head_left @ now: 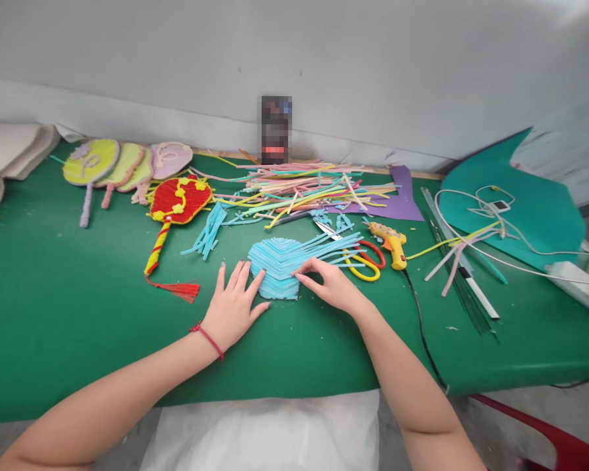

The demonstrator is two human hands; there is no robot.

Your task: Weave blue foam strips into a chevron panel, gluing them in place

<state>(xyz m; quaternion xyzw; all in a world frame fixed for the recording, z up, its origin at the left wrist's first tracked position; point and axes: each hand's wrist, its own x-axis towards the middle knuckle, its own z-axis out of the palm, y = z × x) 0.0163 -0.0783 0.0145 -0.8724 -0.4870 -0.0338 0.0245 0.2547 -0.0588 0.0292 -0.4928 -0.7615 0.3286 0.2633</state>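
Note:
A light blue fan-shaped piece (275,268), covered in rows of pipe cleaners, lies on the green table. Loose blue pipe cleaner ends (331,247) stick out from its right side. My left hand (238,294) rests with fingers spread, its fingertips on the piece's left edge. Thumb and forefinger of my right hand (326,282) are pinched together on a blue pipe cleaner (297,271) at the right edge. Just beyond that hand lie scissors (370,261) with red and yellow handles, partly under the strands. Cut blue pipe cleaners (209,232) lie behind my left hand.
A red and yellow fan (181,199) with a tassel and several pastel fans (93,163) lie left. Mixed pipe cleaners (304,186) lie at the back before a phone (275,131). A yellow glue gun (390,243), its cord, and a teal sheet (530,196) are right.

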